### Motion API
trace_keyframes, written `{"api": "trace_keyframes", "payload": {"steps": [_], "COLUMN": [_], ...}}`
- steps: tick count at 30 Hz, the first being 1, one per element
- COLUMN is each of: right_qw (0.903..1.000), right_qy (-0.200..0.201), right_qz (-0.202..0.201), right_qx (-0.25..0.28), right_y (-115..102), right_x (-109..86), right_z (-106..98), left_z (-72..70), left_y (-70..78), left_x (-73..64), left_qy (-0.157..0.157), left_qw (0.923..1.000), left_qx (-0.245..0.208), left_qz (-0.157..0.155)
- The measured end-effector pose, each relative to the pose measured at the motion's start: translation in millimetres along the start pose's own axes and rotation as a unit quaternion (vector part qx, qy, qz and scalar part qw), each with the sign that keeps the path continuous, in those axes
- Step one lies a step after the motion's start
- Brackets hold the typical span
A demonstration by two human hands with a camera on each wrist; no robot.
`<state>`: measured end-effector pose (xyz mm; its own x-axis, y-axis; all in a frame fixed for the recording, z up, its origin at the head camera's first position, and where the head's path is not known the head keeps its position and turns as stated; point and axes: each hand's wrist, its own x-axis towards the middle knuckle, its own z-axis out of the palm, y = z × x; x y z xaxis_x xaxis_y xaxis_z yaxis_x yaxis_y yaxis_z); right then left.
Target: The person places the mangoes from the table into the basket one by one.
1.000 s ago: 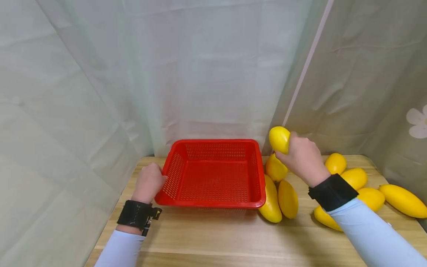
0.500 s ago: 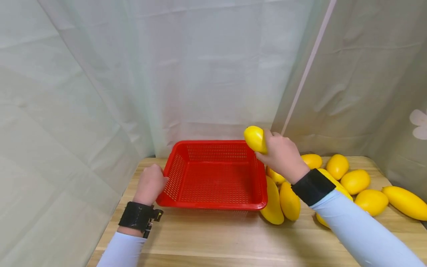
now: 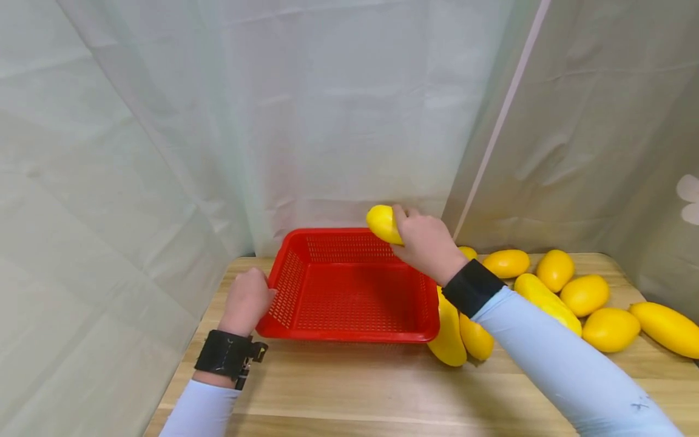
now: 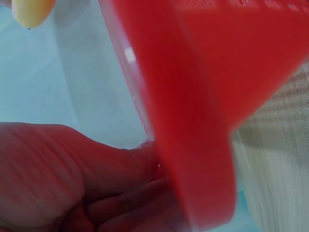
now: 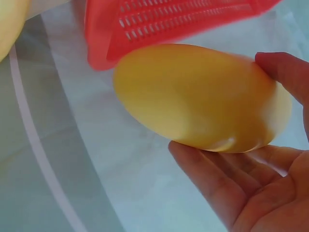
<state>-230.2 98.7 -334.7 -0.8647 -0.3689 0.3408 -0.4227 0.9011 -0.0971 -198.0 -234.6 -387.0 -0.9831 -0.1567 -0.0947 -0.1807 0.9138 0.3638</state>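
Note:
A red plastic basket (image 3: 349,337) with slotted sides stands on the table, nothing lying in it. My left hand (image 3: 247,301) grips its left rim; in the left wrist view the thumb (image 4: 120,166) lies against the red rim (image 4: 193,121). My right hand (image 3: 428,246) holds a yellow mango (image 3: 384,223) above the basket's back right part. In the right wrist view the thumb and fingers pinch the mango (image 5: 198,96) from both sides, with the basket (image 5: 178,24) beyond it.
Several more mangoes lie on the wooden table (image 3: 349,394): a long mango (image 3: 449,337) beside the basket's right wall, others farther right, such as a mango (image 3: 610,329) and one near the right edge (image 3: 666,328). A pale curtain (image 3: 349,121) hangs behind.
My right hand has carried the mango leftward, from over the mangoes at the right to above the basket. The left hand has stayed on the basket's left rim.

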Motion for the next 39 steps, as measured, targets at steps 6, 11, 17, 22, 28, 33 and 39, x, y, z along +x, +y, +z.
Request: {"api": "trace_keyframes", "payload": {"steps": [6, 11, 17, 22, 28, 33, 39], "right_qw": [0.9986, 0.9968, 0.9940, 0.9922, 0.9880, 0.9804, 0.9757], "right_qy": [-0.010, -0.034, -0.071, -0.080, -0.114, -0.155, -0.178], "right_qz": [-0.042, -0.057, -0.065, -0.078, -0.079, -0.080, -0.075], "right_qx": [-0.031, -0.045, -0.053, -0.056, -0.068, -0.092, -0.104], "right_y": [-7, -13, -17, -21, -25, -29, -32], "right_x": [12.4, 20.8, 23.7, 26.9, 34.0, 38.0, 33.9], "right_z": [13, 25, 39, 48, 58, 68, 76], "left_z": [-0.2, 0.6, -0.5, -1.7, -1.7, -1.6, -0.6], "left_y": [-0.4, 0.3, 2.9, 4.6, 5.2, 6.6, 8.2], "left_x": [-3.0, -5.3, -9.4, -13.4, -15.4, -16.9, -18.9], "left_qy": [0.006, 0.009, 0.009, 0.008, 0.013, 0.015, 0.011], "left_qw": [1.0000, 0.9999, 0.9999, 0.9999, 0.9998, 0.9998, 0.9998], "left_qx": [-0.003, -0.002, -0.002, -0.003, -0.004, -0.004, -0.003], "left_qz": [0.006, 0.008, 0.008, 0.011, 0.016, 0.016, 0.014]}}
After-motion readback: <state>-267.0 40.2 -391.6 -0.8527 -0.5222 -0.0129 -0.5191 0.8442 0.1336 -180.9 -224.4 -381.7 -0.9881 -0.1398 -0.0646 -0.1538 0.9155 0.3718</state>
